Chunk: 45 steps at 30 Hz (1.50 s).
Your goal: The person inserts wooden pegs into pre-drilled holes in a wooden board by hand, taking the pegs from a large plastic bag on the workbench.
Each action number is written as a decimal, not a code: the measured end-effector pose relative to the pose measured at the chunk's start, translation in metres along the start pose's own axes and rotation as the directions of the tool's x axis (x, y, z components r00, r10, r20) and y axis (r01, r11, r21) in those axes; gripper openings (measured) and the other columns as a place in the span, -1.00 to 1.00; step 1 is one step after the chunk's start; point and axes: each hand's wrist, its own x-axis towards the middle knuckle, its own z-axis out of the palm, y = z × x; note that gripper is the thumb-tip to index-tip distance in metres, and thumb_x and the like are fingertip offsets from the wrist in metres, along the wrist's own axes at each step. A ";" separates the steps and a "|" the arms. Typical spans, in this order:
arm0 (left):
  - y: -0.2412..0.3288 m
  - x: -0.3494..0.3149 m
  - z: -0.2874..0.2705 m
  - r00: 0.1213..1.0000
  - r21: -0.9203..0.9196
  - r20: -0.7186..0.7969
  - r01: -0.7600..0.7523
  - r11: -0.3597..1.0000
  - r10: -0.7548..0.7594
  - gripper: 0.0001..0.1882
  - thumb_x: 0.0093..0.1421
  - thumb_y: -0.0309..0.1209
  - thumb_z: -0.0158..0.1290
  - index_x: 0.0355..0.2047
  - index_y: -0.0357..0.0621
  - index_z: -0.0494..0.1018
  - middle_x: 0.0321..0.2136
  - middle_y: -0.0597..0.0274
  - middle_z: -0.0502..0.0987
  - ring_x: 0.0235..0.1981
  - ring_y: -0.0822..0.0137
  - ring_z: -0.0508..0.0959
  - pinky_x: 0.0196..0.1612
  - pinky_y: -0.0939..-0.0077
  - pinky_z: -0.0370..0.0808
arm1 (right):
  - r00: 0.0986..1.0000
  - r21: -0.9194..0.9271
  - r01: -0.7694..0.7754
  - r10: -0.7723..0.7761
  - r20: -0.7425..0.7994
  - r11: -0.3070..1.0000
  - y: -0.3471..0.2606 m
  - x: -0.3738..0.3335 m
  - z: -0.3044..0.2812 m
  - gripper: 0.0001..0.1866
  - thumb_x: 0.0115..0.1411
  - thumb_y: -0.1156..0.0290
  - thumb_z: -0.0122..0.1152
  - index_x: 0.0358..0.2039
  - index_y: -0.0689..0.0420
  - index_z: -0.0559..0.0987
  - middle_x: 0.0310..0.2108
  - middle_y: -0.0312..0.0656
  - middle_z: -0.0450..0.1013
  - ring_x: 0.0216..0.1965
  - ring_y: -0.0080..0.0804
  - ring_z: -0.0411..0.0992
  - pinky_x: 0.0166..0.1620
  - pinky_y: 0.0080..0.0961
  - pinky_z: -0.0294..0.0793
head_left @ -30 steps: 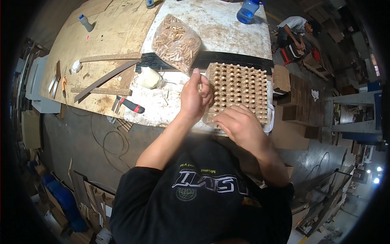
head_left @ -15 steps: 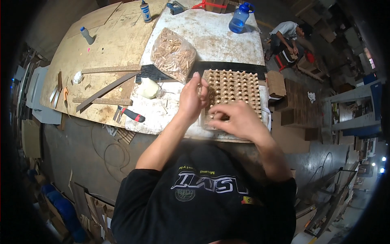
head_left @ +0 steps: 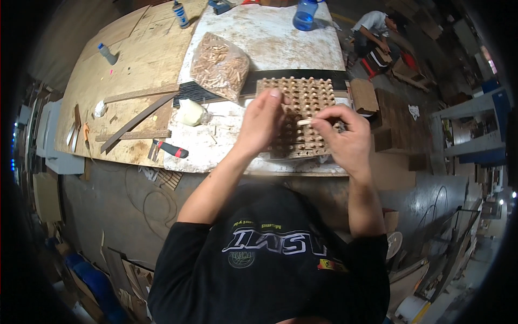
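A pale wooden dowel (head_left: 305,122) sticks out leftward from my right hand (head_left: 348,137), pinched between thumb and fingertips. Below it lies a wooden board (head_left: 295,153) with rows of holes, many with short dowels standing upright in them. My left hand (head_left: 263,121) is curled at the board's left side, thumb uppermost; what its fingers close around is hidden. Beyond the left hand rests a clear plastic bag (head_left: 220,67) full of loose dowels. A whitish, soft-looking container (head_left: 192,112) lies left of my left hand.
A red-and-black handled tool (head_left: 172,150) lies near the table's front edge, beside wooden strips (head_left: 135,124). Bottles stand farther back, including a blue jug (head_left: 305,15). Cardboard-coloured boxes (head_left: 363,97) are right of the table. Another person (head_left: 372,32) sits bent over at far right.
My right hand has lifted and moved right from the board's near part, and a dowel now shows in its fingers. The left hand stays beside the board. The whole view has shifted slightly.
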 end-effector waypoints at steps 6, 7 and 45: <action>-0.005 -0.004 -0.002 0.998 0.026 0.059 -0.033 0.999 0.032 -0.59 0.57 -0.05 -0.10 -0.24 -0.11 0.47 -0.71 0.58 0.18 -0.70 0.66 0.10 -0.63 0.63 -0.02 | 0.970 -0.228 -0.228 0.242 0.032 0.947 0.018 -0.045 -0.051 -0.88 0.22 0.54 0.43 -0.23 0.25 0.69 -0.32 -0.16 0.64 -0.28 -0.42 0.59 -0.17 -0.51 0.53; -0.007 -0.004 0.001 0.997 0.053 0.061 -0.042 0.998 0.038 -0.59 0.57 -0.05 -0.10 -0.25 -0.11 0.47 -0.71 0.59 0.19 -0.69 0.67 0.10 -0.62 0.63 -0.02 | 0.956 -0.252 -0.273 0.291 0.036 0.928 0.021 -0.051 -0.052 -0.88 0.22 0.53 0.43 -0.23 0.25 0.69 -0.32 -0.15 0.64 -0.28 -0.41 0.60 -0.18 -0.50 0.54; -0.015 -0.003 0.016 0.983 0.153 0.183 -0.042 0.987 0.013 -0.47 0.61 -0.03 -0.27 -0.13 -0.22 0.53 -0.64 0.55 0.25 -0.61 0.66 0.19 -0.53 0.64 0.12 | 0.961 -0.277 -0.179 0.228 0.156 0.944 0.018 -0.043 -0.042 -0.89 0.21 0.52 0.44 -0.29 0.25 0.67 -0.34 -0.16 0.62 -0.32 -0.38 0.58 -0.24 -0.48 0.54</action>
